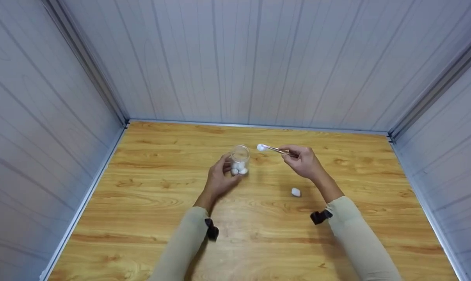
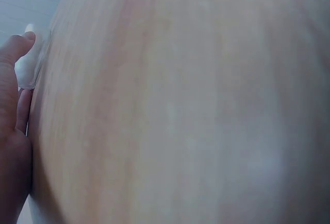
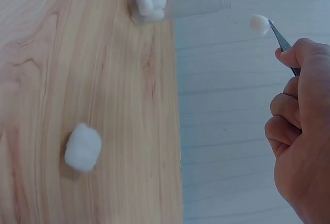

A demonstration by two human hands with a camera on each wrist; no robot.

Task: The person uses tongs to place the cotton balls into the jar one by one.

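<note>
My left hand [image 1: 220, 179] holds a clear jar [image 1: 240, 154] upright on the table, its fingers and thumb round the lower part. Several white cotton balls [image 3: 150, 2] lie at the bottom of the jar. My right hand [image 1: 303, 161] pinches metal tweezers [image 1: 276, 150]. A cotton ball [image 3: 259, 24] sits between the tweezer tips, raised to the right of the jar's mouth and apart from it. Another cotton ball [image 1: 295, 192] lies on the table below the right hand. In the left wrist view, only part of the left hand [image 2: 14, 126] and jar shows.
The wood-grain table [image 1: 258, 242] is bounded by a pale panel wall [image 1: 235, 62] at the back and by side walls left and right. Each sleeve cuff carries a small black camera [image 1: 320, 217].
</note>
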